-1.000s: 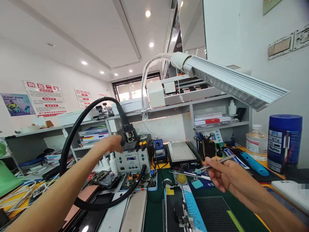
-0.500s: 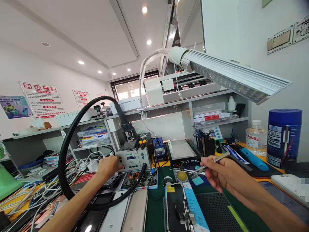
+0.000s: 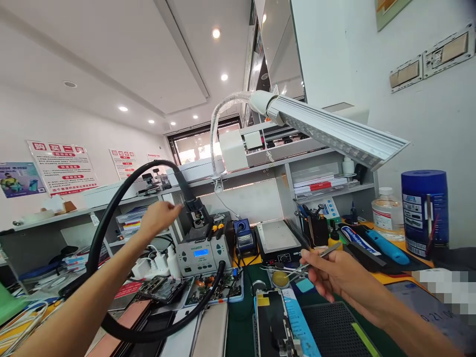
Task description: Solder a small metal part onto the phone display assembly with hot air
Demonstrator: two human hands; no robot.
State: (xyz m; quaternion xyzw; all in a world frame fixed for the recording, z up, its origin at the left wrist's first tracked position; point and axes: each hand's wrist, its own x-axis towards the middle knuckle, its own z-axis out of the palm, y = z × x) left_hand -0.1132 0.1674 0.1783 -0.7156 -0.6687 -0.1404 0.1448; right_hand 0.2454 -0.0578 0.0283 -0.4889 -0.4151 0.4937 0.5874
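Note:
My left hand (image 3: 160, 218) is raised above the hot air station (image 3: 203, 253), its fingers partly stretched toward the black hot air gun handle (image 3: 185, 186). A small gap seems to lie between fingertips and handle, and the hand looks empty. The handle rests upright in its holder, with a thick black hose (image 3: 100, 218) looping past my left forearm. The station's display glows blue. In my right hand (image 3: 330, 270) I pinch metal tweezers (image 3: 297, 270), tips pointing left and down near a round yellow tin (image 3: 280, 278). Below lies an opened phone screen assembly (image 3: 273, 317).
A tray of circuit parts (image 3: 213, 285) and several phones, including a gold one (image 3: 210, 329), lie left of centre. A heating plate (image 3: 278, 235) and blue soldering station (image 3: 244, 235) stand behind. An LED lamp (image 3: 338, 129) hangs overhead. A blue canister (image 3: 424, 213) stands at right.
My left hand has risen from the station's front panel toward the gun handle. The station's display has lit up blue. My right hand keeps the tweezers, and the view has shifted slightly.

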